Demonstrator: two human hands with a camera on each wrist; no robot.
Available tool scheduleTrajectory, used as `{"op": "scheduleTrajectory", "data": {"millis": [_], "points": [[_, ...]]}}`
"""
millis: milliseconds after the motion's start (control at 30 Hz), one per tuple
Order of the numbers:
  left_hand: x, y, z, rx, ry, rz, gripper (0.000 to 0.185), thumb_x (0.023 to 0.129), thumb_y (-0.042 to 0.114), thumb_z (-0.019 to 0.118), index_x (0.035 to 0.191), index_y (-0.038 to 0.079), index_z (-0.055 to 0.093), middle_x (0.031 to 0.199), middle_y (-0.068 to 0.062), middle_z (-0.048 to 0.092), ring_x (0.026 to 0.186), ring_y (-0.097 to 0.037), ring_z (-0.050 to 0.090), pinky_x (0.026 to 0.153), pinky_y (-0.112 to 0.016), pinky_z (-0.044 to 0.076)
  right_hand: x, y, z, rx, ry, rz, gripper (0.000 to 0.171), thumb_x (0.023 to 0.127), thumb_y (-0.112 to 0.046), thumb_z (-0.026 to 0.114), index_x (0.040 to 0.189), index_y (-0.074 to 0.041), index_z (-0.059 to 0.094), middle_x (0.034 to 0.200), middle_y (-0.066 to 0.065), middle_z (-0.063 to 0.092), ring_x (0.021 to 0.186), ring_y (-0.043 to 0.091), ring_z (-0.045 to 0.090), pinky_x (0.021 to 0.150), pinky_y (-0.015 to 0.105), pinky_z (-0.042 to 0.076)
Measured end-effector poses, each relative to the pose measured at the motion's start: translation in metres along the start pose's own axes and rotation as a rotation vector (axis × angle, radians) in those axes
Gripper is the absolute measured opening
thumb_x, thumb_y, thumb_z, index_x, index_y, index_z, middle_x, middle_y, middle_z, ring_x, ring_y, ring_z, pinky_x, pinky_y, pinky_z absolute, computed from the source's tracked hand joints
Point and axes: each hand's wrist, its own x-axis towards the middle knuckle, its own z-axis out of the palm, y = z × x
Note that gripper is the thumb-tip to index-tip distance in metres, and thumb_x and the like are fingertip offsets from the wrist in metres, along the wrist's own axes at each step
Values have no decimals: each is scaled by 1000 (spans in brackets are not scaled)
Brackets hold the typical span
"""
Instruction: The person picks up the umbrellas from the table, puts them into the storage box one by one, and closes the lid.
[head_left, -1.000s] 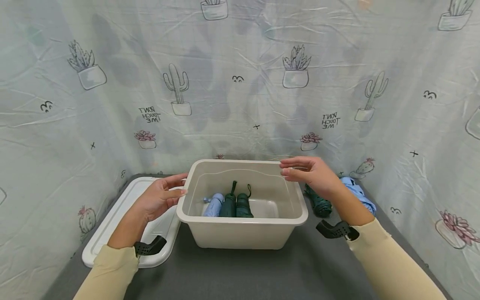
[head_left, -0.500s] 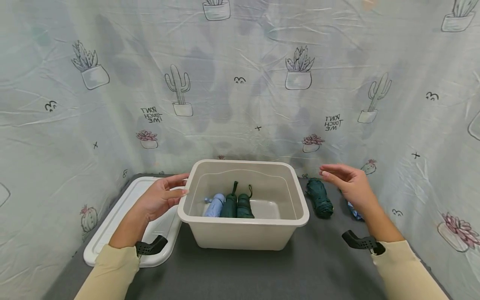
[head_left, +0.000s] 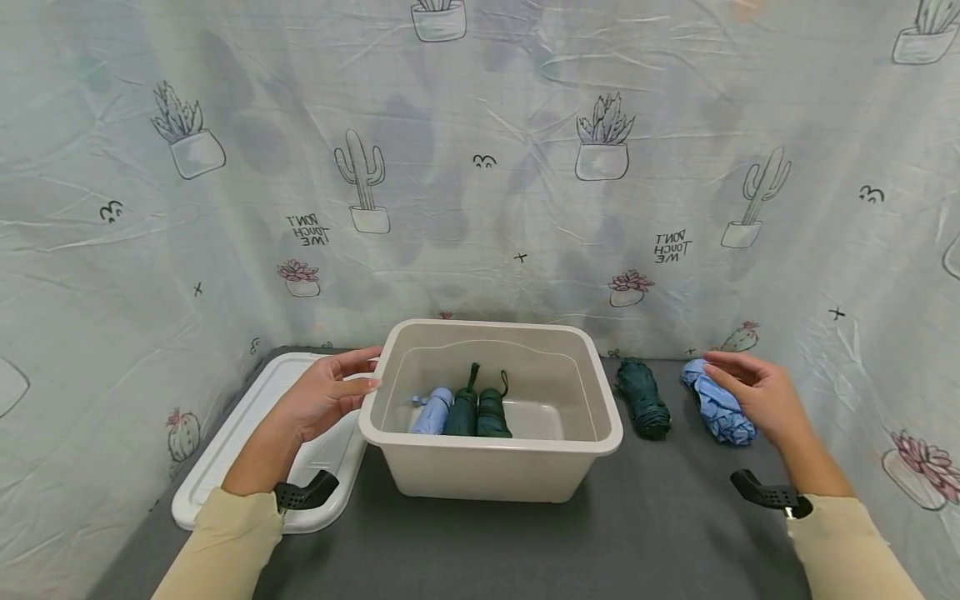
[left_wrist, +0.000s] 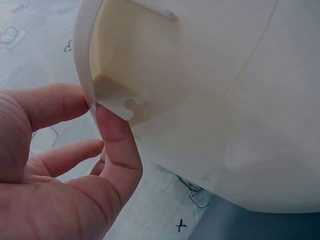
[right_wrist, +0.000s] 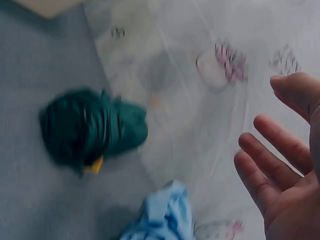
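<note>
the left hand [head_left: 326, 398] grips the left rim of the beige plastic bin [head_left: 495, 475], thumb over the edge and fingers under the lip. the right hand [head_left: 753, 392], fingers loose and grasping nothing, reaches over the light blue folded umbrella [head_left: 716, 412] lying on the grey counter [head_left: 637, 533] right of the bin, beside a dark green folded umbrella [head_left: 643, 407]. this looks like the pick-up step; next the fingers need to close round the blue one. a white lid [head_left: 247, 433] lies left; cactus-print cloth [head_left: 480, 167] walls the space.
</note>
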Motion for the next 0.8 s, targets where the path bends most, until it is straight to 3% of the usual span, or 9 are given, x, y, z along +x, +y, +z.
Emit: {"op": "scheduleTrajectory", "data": {"millis": [167, 267, 333, 400, 467, 533, 633, 800], "points": [[0, 0, -1, 2, 2, 4, 69, 96, 6, 69, 157, -2, 36, 129, -11, 52, 102, -13, 69, 86, -25, 61, 4, 24, -7, -47, -1, 43, 41, 100, -36, 67, 129, -8, 69, 103, -43, 57, 93, -24, 53, 70, 6, 49], [-1, 0, 0, 2, 5, 5, 69, 97, 5, 69, 157, -2, 36, 129, -11, 53, 103, -13, 69, 86, -26, 61, 9, 35, -9, -98, -10, 82, 47, 99, -42, 66, 129, -6, 69, 107, -36, 61, 94, -23, 51, 70, 9, 49], [-1, 0, 0, 4, 6, 5, 68, 97, 5, 69, 157, -2, 36, 129, -11, 53, 103, -13, 69, 87, -26, 61, 13, 41, -9, -135, -23, 121, 52, 99, -46, 65, 132, -5, 67, 117, -17, 70, 102, -9, 58, 76, 18, 52], [-2, 1, 0, 5, 5, 5, 69, 97, 5, 69, 157, -2, 36, 129, -10, 53, 104, -13, 69, 87, -26, 61, 17, 47, -10, -158, -50, 162, 57, 101, -48, 61, 135, -3, 64, 131, 9, 69, 117, 17, 62, 87, 36, 55], [-2, 1, 1, 3, 5, 5, 69, 97, 5, 69, 157, -2, 36, 128, -10, 53, 104, -13, 68, 87, -25, 61, 22, 53, -11, -168, -81, 196, 59, 103, -47, 58, 138, 0, 61, 143, 30, 56, 129, 44, 53, 96, 58, 49], [-2, 1, 1, -1, 5, 5, 69, 97, 5, 69, 157, -2, 36, 128, -10, 53, 103, -13, 68, 87, -25, 61, 26, 60, -13, -175, -122, 216, 58, 105, -43, 53, 139, 4, 58, 149, 39, 43, 137, 61, 36, 99, 74, 38], [-2, 0, 1, -5, 4, 4, 68, 97, 5, 69, 157, -2, 36, 127, -10, 53, 103, -13, 68, 87, -25, 61, 31, 71, -15, -201, -171, 238, 56, 108, -38, 48, 140, 7, 55, 152, 43, 34, 139, 66, 27, 105, 79, 30], [-2, -1, 1, -1, 5, 4, 67, 97, 4, 68, 156, -1, 37, 128, -12, 53, 104, -14, 68, 88, -26, 61, 36, 86, -17, -189, -262, 292, 59, 110, -40, 42, 146, 6, 49, 154, 45, 26, 139, 66, 25, 106, 77, 31]]}}
